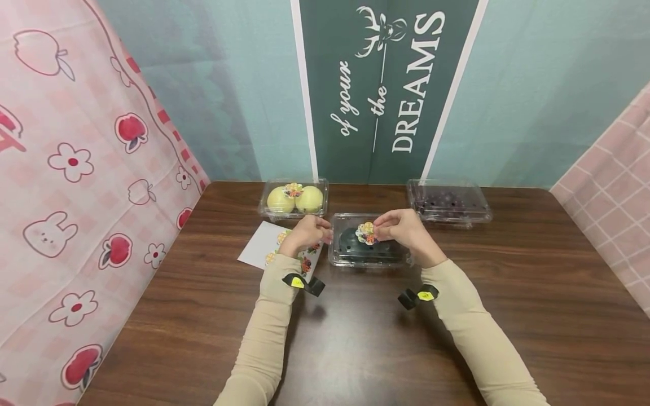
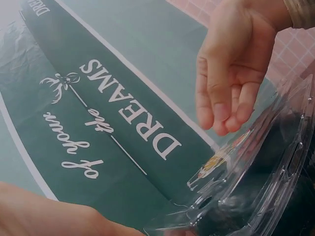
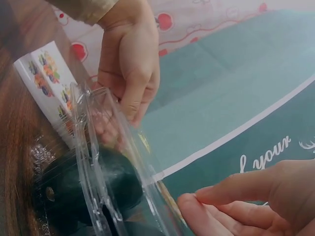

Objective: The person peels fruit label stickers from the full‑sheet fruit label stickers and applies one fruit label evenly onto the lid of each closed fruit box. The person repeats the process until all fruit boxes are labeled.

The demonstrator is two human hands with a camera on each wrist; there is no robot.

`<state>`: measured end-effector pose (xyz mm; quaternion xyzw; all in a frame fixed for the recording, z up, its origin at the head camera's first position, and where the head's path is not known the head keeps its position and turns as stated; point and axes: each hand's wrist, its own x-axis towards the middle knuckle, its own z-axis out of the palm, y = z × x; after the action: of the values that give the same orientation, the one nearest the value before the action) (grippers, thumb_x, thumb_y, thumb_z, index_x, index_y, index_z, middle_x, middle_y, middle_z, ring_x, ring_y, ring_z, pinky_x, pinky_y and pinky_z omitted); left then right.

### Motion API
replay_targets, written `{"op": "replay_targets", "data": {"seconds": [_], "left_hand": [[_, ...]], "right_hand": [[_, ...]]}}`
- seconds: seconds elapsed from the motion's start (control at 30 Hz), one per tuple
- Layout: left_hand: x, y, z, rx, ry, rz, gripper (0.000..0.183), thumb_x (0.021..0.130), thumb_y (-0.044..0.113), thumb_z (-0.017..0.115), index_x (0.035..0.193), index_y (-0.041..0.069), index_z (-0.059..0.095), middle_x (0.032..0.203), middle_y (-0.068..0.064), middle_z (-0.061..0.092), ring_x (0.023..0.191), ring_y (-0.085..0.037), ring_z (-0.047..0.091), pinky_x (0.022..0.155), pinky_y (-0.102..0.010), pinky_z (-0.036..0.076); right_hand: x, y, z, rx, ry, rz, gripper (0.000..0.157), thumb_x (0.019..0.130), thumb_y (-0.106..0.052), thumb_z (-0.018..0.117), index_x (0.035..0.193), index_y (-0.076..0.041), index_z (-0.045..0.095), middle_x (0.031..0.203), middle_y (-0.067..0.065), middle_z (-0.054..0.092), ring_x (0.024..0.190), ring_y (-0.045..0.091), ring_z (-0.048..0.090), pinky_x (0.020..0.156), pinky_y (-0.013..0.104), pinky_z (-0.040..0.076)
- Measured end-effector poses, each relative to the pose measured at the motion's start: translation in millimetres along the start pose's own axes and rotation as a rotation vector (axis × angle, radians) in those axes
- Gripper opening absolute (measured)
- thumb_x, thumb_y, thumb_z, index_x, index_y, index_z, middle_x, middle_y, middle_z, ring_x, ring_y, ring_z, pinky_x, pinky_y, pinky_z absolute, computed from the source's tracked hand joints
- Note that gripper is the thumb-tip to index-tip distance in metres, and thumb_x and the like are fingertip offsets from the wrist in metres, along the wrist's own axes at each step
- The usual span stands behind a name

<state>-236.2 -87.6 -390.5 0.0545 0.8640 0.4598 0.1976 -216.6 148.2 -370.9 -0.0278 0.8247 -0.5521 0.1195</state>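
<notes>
A clear plastic clamshell box (image 1: 345, 260) with dark green, rounded produce (image 3: 93, 182) inside stands on the table between my hands. My right hand (image 1: 403, 231) pinches the right edge of a round fruit-print sticker (image 1: 365, 233) at the box's lid. That sticker appears nearly edge-on in the left wrist view, close against the plastic. At the box's left end, my left hand (image 1: 308, 234) rests its fingers (image 3: 110, 130) against the side, seen through the plastic in the right wrist view. Under the left hand lies a white sticker sheet (image 1: 256, 252) with more fruit prints.
Behind the left hand, a clear box (image 1: 263, 210) holds two yellow-green round fruits and bears a similar sticker (image 1: 293, 190). Another clear box (image 1: 479, 214) with dark purple fruit stands at the back right. A green-blue cloth backdrop (image 1: 203, 96) rises behind the wooden table (image 1: 350, 349).
</notes>
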Motion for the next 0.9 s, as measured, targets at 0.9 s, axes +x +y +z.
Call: {"op": "replay_targets", "data": {"seconds": [0.9], "left_hand": [[3.8, -3.6, 0.7, -0.075, -0.023, 0.006, 0.038, 0.093, 0.005, 0.056, 0.129, -0.007, 0.052, 0.101, -0.023, 0.071, 0.075, -0.013, 0.067, 0.080, -0.027, 0.054]], "right_hand": [[21.8, 2.3, 8.2, 0.012, 0.081, -0.045, 0.031, 0.082, 0.002, 0.068, 0.111, 0.012, 0.063, 0.087, 0.005, 0.076, 0.068, -0.003, 0.065, 0.066, 0.018, 0.054]]}}
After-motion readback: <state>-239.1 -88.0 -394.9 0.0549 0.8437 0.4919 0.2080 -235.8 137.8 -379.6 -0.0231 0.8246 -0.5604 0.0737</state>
